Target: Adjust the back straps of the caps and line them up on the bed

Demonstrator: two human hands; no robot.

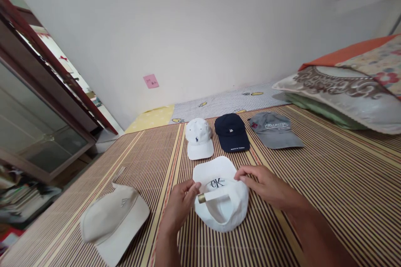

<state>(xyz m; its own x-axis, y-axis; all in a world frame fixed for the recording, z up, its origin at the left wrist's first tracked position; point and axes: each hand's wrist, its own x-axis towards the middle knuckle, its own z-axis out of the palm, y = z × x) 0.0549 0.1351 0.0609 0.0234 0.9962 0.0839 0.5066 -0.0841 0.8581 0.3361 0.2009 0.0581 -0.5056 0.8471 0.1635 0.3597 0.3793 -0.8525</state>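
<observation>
A white cap with a dark CK logo (pixel 219 175) lies on the striped bamboo mat (pixel 328 183), its back strap and brass buckle toward me. My left hand (pixel 180 204) pinches the strap at the buckle end. My right hand (pixel 266 185) grips the cap's right side, fingers curled on the fabric. Beyond it, in a row, sit a white cap (pixel 198 137), a navy cap (pixel 232 132) and a grey cap (pixel 275 129). A beige cap (pixel 114 221) lies at the near left.
Pillows (pixel 347 87) are stacked at the right on the bed. A white wall with a pink note (pixel 151 81) stands behind. A wooden glass-doored cabinet (pixel 40 129) and stacked books are to the left, past the mat's edge.
</observation>
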